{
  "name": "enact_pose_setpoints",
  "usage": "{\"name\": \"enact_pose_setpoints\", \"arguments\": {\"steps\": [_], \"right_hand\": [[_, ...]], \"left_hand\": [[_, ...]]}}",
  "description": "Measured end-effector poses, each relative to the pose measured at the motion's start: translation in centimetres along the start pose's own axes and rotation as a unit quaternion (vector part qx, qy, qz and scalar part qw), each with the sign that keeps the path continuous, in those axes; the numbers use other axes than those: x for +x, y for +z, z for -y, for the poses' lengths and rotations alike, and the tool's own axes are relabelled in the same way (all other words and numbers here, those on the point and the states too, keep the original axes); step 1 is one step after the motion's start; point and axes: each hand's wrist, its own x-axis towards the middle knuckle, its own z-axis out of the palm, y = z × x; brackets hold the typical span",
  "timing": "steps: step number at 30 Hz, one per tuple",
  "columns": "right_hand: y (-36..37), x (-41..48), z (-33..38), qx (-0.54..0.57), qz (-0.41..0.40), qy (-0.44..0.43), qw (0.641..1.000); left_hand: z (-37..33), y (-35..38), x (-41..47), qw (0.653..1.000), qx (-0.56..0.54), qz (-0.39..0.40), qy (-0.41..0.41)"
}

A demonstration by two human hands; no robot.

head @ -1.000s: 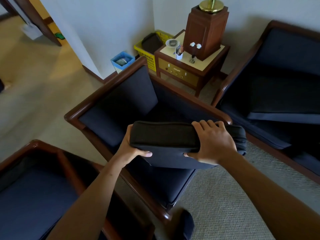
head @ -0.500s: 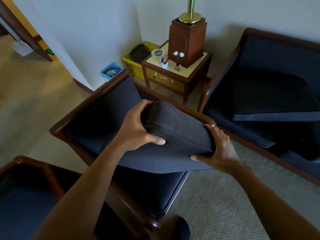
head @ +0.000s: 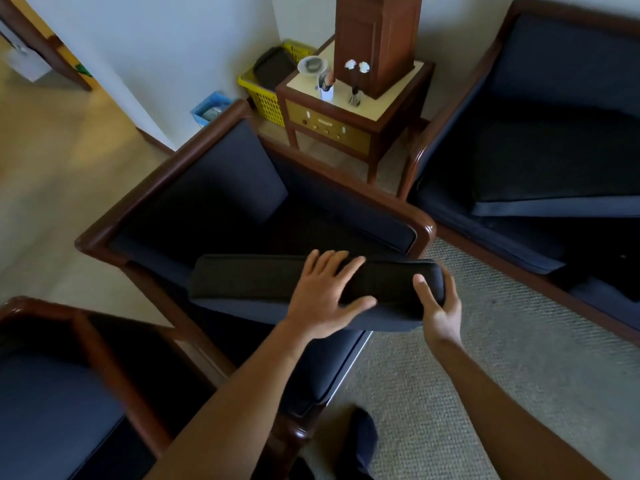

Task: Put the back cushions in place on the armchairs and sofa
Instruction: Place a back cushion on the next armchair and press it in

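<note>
A dark navy back cushion (head: 263, 282) hangs edge-up and level over the seat of the middle armchair (head: 166, 188), whose wooden frame surrounds dark upholstery. My right hand (head: 438, 306) grips the cushion's right end, thumb on the near face and fingers wrapped behind. My left hand (head: 325, 296) lies flat on the cushion's middle with its fingers spread, not closed around it. A second loose cushion (head: 554, 174) lies flat on the seat of the sofa (head: 512, 36) at the right.
Another armchair (head: 52, 393) fills the bottom left. A wooden side table (head: 360, 109) with a lamp base and small items stands between the chairs. A yellow basket (head: 266, 95) and blue bin (head: 209, 107) sit by the wall. Woven carpet (head: 485, 375) lies right.
The cushion has swung from tilted to level. My left hand let go of its left end, slid to the middle and opened flat. My right hand stays on the right end.
</note>
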Motion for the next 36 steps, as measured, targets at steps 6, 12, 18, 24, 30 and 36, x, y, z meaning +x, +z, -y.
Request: {"name": "enact_pose_setpoints", "arguments": {"steps": [6, 12, 18, 24, 30, 36], "right_hand": [[1.7, -1.9, -0.6, -0.014, -0.074, -0.027, 0.997], [3.6, -2.0, -0.3, -0.001, -0.164, -0.016, 0.986], [6.0, -0.2, 0.5, 0.003, -0.196, -0.029, 0.980], [8.1, 3.7, 1.2, 0.011, -0.197, -0.058, 0.979], [11.2, 7.7, 3.2, 0.001, -0.191, -0.064, 0.980], [15.7, 11.6, 7.0, -0.025, -0.148, -0.087, 0.985]], "left_hand": [[9.5, -1.6, -5.7, 0.953, 0.088, -0.086, -0.277], [15.4, -3.8, -7.8, 0.895, 0.059, -0.086, -0.434], [19.4, -5.0, -8.2, 0.858, -0.120, -0.159, -0.475], [23.5, -6.1, -8.3, 0.670, -0.489, -0.247, -0.501], [25.9, -6.5, -8.7, 0.574, -0.595, -0.273, -0.491], [26.0, -8.1, -8.0, 0.534, -0.593, -0.372, -0.474]]}}
